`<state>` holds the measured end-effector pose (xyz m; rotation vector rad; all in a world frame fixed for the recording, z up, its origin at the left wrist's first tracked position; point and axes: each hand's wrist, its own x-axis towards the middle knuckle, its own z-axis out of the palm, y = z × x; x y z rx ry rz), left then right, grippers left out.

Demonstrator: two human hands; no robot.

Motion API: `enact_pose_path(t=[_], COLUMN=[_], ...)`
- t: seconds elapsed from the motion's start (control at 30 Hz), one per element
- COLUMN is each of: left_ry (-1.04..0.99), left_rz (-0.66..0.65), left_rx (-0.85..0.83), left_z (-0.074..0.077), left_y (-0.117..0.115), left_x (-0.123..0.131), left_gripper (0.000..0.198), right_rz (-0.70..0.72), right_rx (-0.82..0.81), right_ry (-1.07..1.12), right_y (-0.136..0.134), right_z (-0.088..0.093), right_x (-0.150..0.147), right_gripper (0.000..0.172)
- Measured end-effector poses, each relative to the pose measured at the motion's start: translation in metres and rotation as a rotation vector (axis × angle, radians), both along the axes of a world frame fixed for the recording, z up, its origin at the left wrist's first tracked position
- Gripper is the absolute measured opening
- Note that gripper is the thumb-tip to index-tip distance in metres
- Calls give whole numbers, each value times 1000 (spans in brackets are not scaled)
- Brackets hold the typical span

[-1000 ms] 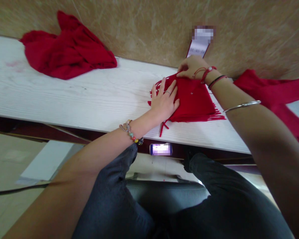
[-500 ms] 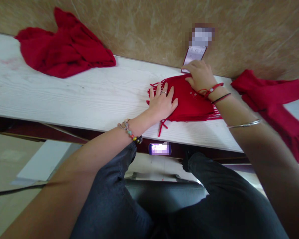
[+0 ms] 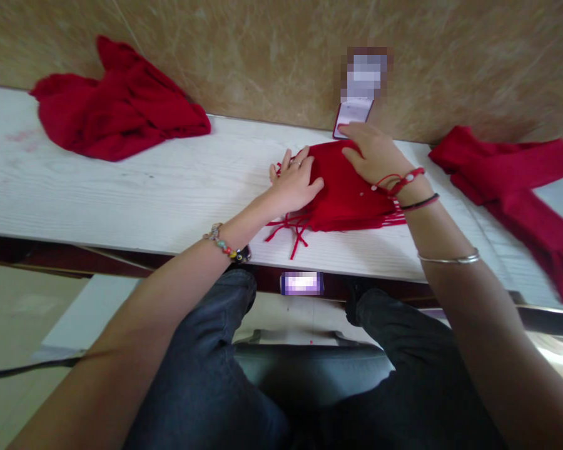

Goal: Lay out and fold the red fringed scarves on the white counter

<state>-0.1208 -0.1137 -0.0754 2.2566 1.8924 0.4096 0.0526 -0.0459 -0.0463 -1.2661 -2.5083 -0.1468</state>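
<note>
A red fringed scarf (image 3: 344,200) lies folded on the white wood-grain table (image 3: 178,187), with loose fringe strands at its left front corner and along its right edge. On its left end rests my left hand (image 3: 295,181), fingers apart and laid over the fringe. My right hand (image 3: 373,150) is at the scarf's far right side, thumb on the cloth and fingers stretched toward the lower end of a propped phone (image 3: 351,119). Neither hand has closed round anything. Part of the scarf is hidden beneath both hands.
A bunched red cloth (image 3: 126,112) lies at the far left against the marbled wall (image 3: 244,62). Another red scarf (image 3: 497,175) lies loosely folded at the right, its fringe toward the front edge. A second phone (image 3: 302,283) sits below the table's edge, between my knees.
My left hand has shifted slightly left over the scarf's end, and more fringe strands show at the left front corner. My right hand stays near the far edge. The view has moved a little.
</note>
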Motion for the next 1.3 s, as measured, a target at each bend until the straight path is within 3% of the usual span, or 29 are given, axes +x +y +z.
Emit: enact_pose_path(t=[0.13,0.33,0.5,0.63,0.77,0.9,1.3], left_ry=[-43,-5,27,-14,-57,19,151], left_rz=[-1,44,87,83,-55,-258,-287], left_rx=[9,-87,-67,9,165,48,-124], left_z=[5,-9,-12,-14,-14,-12,-2], left_y=[13,14,10,11,13,12,14], left_x=[7,16,16,14,12,11,9], left_gripper=[57,62,65,60,55,55,59], right_rz=[43,99,23,-11,44,64,144], right_rx=[-167,-185,-206,-210,-309,-382,-299], right_ry=[-160,-134,-39,7,23,43,-26], right_y=[0,12,12,-7,-28,-29,-28], right_z=[-12,-35,-34,-28,-34,-42,-49], right_x=[4,13,27,37,39,40,35], right_gripper=[55,59,65,70,77,78,58])
